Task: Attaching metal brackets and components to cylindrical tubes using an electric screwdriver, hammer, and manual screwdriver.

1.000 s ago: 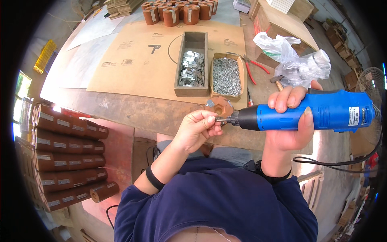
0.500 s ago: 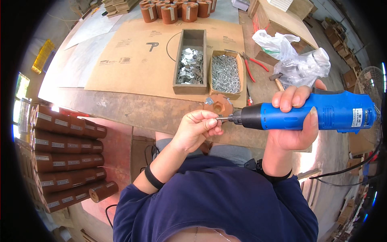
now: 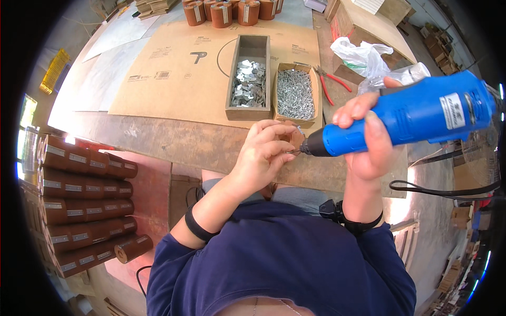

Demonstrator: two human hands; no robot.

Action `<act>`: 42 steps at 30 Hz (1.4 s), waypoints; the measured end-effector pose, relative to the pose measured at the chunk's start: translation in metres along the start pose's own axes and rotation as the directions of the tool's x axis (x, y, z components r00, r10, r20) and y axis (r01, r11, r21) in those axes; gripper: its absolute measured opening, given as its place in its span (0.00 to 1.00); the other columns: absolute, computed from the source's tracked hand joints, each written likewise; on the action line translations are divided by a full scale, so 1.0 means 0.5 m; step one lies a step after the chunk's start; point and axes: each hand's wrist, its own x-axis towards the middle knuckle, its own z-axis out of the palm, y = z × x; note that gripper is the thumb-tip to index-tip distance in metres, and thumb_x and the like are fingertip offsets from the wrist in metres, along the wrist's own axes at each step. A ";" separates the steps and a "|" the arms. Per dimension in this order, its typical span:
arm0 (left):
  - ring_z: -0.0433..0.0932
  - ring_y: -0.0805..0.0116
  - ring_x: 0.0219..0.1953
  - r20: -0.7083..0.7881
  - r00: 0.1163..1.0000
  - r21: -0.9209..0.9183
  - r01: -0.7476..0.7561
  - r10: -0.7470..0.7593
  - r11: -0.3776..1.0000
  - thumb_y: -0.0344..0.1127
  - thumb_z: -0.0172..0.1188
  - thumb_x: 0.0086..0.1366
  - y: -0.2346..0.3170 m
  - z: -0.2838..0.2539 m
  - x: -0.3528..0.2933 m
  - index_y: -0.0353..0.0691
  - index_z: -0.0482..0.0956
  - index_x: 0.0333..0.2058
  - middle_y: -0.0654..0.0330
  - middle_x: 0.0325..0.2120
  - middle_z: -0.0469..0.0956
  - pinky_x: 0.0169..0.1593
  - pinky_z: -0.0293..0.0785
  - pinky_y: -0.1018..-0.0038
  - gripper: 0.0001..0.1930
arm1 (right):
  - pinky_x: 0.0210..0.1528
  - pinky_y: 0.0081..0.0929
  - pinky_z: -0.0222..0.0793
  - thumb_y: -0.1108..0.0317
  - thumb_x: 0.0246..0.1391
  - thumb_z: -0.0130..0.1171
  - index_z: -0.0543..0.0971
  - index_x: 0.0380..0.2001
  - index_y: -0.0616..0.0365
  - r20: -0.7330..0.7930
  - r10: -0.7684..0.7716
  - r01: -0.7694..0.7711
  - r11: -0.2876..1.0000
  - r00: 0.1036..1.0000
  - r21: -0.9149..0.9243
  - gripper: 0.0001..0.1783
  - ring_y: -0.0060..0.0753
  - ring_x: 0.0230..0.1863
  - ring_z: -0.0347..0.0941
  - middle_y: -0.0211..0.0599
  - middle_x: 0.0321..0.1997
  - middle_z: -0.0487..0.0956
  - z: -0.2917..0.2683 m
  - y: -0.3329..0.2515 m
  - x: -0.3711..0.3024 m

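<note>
My right hand (image 3: 373,138) is wrapped around a blue electric screwdriver (image 3: 421,113). Its black nose points left and slightly down, toward my other hand. With fingers bent, my left hand (image 3: 262,155) pinches at the bit's tip; whatever small piece lies between the fingertips is too small to make out. Behind those fingers a brown cylindrical piece (image 3: 298,138) stands at the table's near edge, mostly hidden. Just beyond are a wooden box of flat metal plates (image 3: 249,84) and a cardboard box of screws (image 3: 295,95).
Red-handled pliers (image 3: 337,83) and plastic bags (image 3: 363,58) lie to the right of the boxes. Several brown cylinders with metal strips (image 3: 221,15) stand at the far side. More are stacked in rows (image 3: 87,210) at the left. A black cable (image 3: 448,187) hangs at the right.
The screwdriver has tilted, its rear end rising and its nose shifting slightly left and down. My left hand has moved forward over the brown piece, hiding most of it.
</note>
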 end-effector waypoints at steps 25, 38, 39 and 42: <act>0.52 0.45 0.55 0.053 0.992 0.082 0.112 -0.116 0.990 0.25 0.58 0.46 -0.021 0.037 -0.049 0.35 0.72 0.40 0.51 0.51 0.61 0.56 0.52 0.55 0.18 | 0.32 0.24 0.68 0.79 0.43 0.52 0.54 0.50 0.67 0.100 0.003 0.037 0.915 0.995 -0.401 0.29 0.27 0.25 0.70 0.38 0.24 0.71 0.002 0.063 -0.004; 0.56 0.43 0.53 -0.049 0.991 0.217 0.134 -0.127 0.967 0.33 0.69 0.36 -0.034 0.053 -0.027 0.39 0.71 0.35 0.44 0.52 0.56 0.53 0.57 0.54 0.24 | 0.31 0.23 0.67 0.84 0.42 0.51 0.58 0.47 0.64 0.022 0.170 -0.159 0.956 0.985 -0.247 0.26 0.25 0.26 0.69 0.36 0.26 0.70 0.044 0.065 0.004; 0.56 0.43 0.53 -0.050 0.991 0.217 0.135 -0.127 0.967 0.33 0.69 0.36 -0.039 0.058 -0.028 0.39 0.71 0.35 0.44 0.52 0.56 0.53 0.57 0.54 0.24 | 0.31 0.23 0.67 0.84 0.42 0.51 0.58 0.47 0.64 0.022 0.170 -0.159 0.956 0.985 -0.248 0.26 0.25 0.26 0.69 0.36 0.26 0.70 0.044 0.066 0.004; 0.63 0.44 0.49 -0.049 0.988 0.052 0.150 -0.148 0.987 0.31 0.69 0.35 -0.050 0.067 -0.032 0.37 0.70 0.34 0.42 0.51 0.56 0.49 0.64 0.59 0.24 | 0.31 0.22 0.67 0.84 0.42 0.52 0.59 0.46 0.66 0.065 0.117 -0.091 0.944 0.991 -0.317 0.25 0.24 0.25 0.69 0.36 0.26 0.71 0.046 0.071 0.004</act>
